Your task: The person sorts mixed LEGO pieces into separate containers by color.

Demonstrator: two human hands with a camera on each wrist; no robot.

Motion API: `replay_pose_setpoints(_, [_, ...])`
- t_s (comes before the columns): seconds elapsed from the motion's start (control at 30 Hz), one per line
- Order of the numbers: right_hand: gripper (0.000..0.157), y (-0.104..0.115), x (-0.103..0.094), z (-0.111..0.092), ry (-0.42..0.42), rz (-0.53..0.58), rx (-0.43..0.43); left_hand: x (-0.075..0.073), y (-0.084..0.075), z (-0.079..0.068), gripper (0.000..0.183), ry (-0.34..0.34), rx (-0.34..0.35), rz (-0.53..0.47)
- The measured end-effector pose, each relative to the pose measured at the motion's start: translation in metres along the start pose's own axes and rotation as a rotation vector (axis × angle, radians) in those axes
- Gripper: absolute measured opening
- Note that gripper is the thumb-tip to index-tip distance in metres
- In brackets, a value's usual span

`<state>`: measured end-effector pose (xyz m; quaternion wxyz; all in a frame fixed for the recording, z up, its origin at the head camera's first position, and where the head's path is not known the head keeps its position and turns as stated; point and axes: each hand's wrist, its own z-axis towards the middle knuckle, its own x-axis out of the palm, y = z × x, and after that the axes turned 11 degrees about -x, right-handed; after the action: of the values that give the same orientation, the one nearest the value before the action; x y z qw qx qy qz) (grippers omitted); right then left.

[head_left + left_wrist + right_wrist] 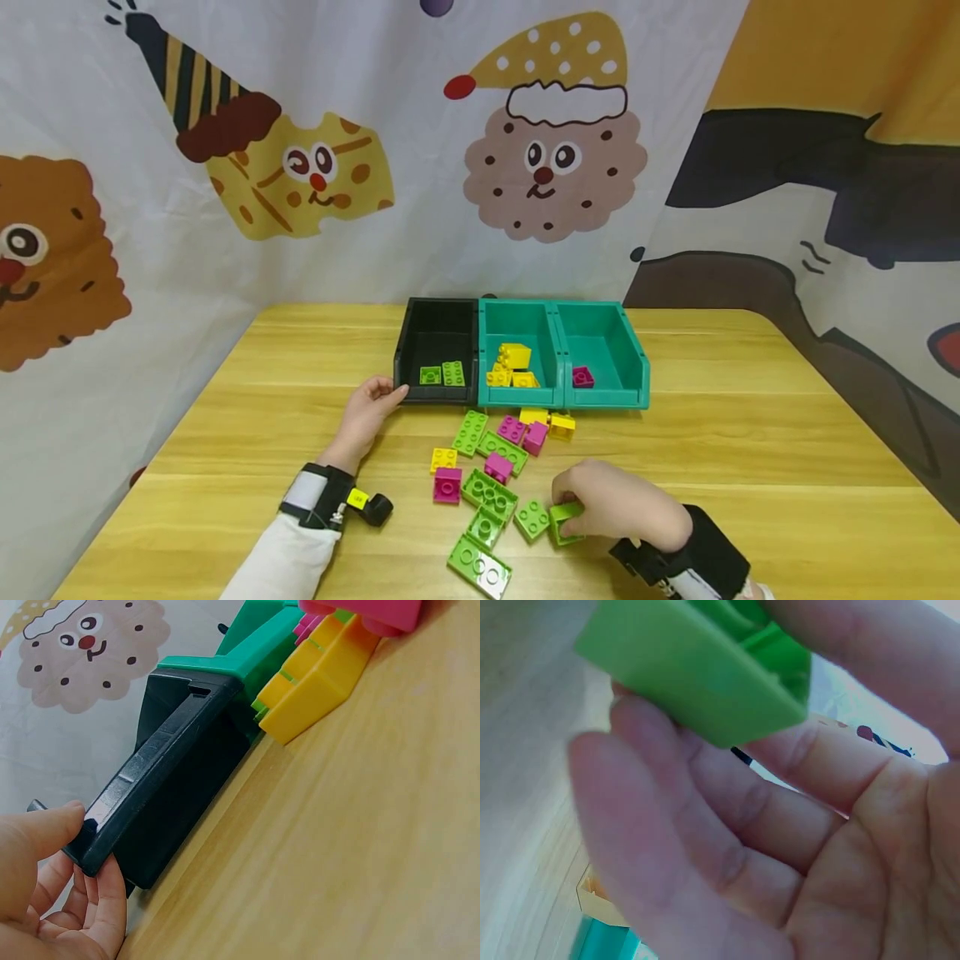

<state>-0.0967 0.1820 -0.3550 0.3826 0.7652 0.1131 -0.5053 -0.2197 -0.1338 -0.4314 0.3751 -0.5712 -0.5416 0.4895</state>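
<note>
My left hand [367,417] pinches the front left corner of a black bin [161,761], thumb over the rim and fingers below it. Two green bricks [452,373] lie inside that bin. At the front right, my right hand [611,504] holds a green toy building brick [697,671] between thumb and fingers, its hollow side partly showing in the right wrist view. Just left of those fingers lies a square green brick [532,521]. More green bricks [489,493] spread across the table's middle, with magenta bricks [447,485] and yellow bricks [444,459] among them.
Two teal bins adjoin the black one. The middle bin [558,358] contains several yellow bricks [515,357]; the right bin [637,358] has one magenta brick [582,377]. All stand on a wooden table [247,433] before a cartoon-printed curtain [420,233].
</note>
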Motion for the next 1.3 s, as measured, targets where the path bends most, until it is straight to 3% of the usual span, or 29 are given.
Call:
replay_pose_setpoints(0.5, [0.014, 0.003, -0.005, -0.002, -0.036, 0.009, -0.023, 0.000, 0.003, 0.001, 0.022, -0.004, 0.014, 0.003])
replay_pose_setpoints(0.97, [0.013, -0.004, -0.014, -0.008, -0.191, 0.064, -0.123, 0.000, 0.002, 0.000, 0.022, 0.004, 0.003, -0.009])
replay_pose_setpoints(1.1, [0.018, -0.006, -0.017, -0.011, -0.244, 0.059, -0.125, 0.000, 0.002, 0.000, 0.021, 0.005, 0.014, -0.014])
replay_pose_setpoints(1.3, [0.020, -0.004, -0.019, -0.009, -0.257, 0.051, -0.102, -0.001, 0.002, 0.000, 0.021, 0.014, 0.018, -0.010])
